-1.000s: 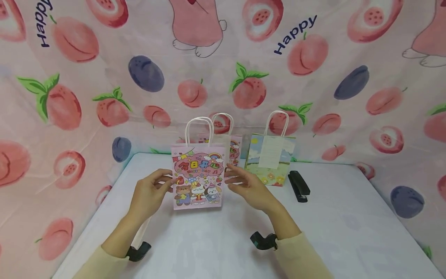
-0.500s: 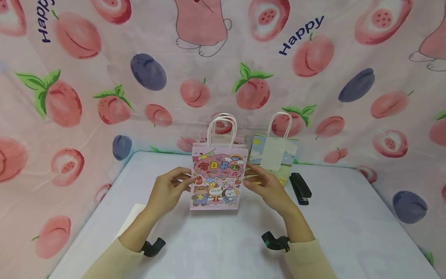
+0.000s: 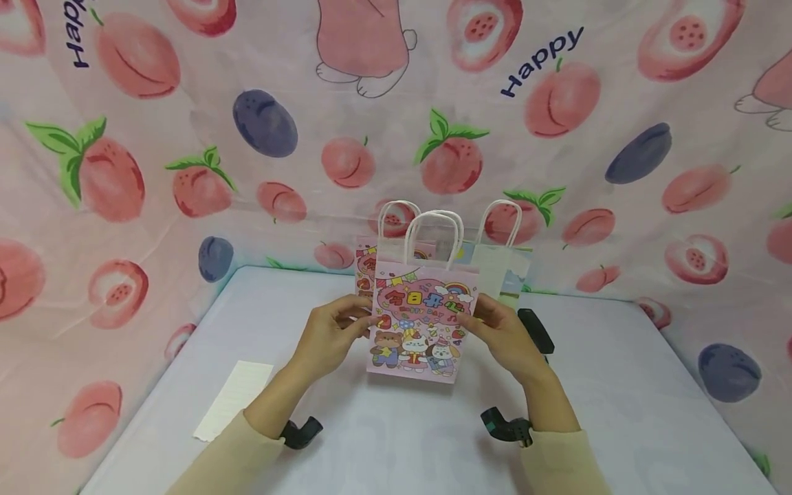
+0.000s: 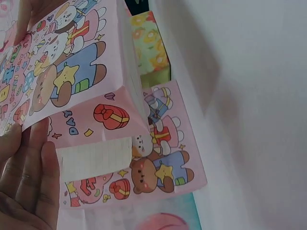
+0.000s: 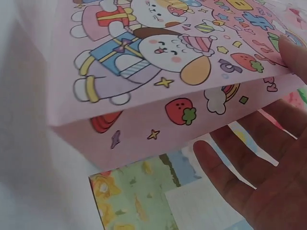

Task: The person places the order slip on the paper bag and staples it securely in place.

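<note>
A pink paper gift bag (image 3: pixel 427 330) with cartoon animals and white twisted handles is held up in front of me. My left hand (image 3: pixel 328 337) grips its left side edge, thumb on the front and fingers behind. On the right side my right hand (image 3: pixel 507 337) does the same; in the right wrist view its fingers (image 5: pixel 240 148) spread beside the bag's side panel. Behind stands a second pink bag (image 3: pixel 365 268), partly hidden; the left wrist view shows a lined paper slip (image 4: pixel 96 158) on it. A landscape-print bag (image 3: pixel 520 271) with a pale slip stands to the right.
A black stapler (image 3: pixel 537 330) lies behind my right hand, partly covered by it. Near my left forearm, a loose lined paper slip (image 3: pixel 238 395) lies on the white table (image 3: pixel 396 447). A fruit-print cloth (image 3: pixel 278 62) hangs behind the table.
Both hands have carried the pink gift bag rightward, turning it slightly. It now overlaps the landscape-print bag in view. The slip by the left forearm has come into fuller sight; the stapler is partly covered.
</note>
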`<move>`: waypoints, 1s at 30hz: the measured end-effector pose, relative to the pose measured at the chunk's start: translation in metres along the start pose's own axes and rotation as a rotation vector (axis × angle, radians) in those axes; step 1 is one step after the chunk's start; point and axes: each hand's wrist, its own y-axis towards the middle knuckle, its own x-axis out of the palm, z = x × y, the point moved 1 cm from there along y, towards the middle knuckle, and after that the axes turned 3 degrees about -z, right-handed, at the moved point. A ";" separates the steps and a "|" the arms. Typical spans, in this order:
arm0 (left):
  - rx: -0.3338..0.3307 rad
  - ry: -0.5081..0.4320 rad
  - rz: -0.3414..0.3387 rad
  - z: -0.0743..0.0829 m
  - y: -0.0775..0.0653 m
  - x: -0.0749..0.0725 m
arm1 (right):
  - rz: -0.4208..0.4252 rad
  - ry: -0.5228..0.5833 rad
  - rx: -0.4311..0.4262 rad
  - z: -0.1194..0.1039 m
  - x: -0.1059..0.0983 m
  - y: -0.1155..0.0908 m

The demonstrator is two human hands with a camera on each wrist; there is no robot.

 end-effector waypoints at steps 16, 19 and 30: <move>-0.059 0.132 -0.139 -0.007 -0.004 0.007 | 0.065 -0.026 -0.095 -0.007 -0.010 -0.004; -0.044 0.163 -0.162 -0.007 -0.003 0.005 | 0.065 -0.040 -0.118 -0.009 -0.010 -0.004; 0.039 0.133 -0.049 -0.004 0.003 -0.002 | 0.006 -0.072 -0.152 -0.015 -0.004 -0.004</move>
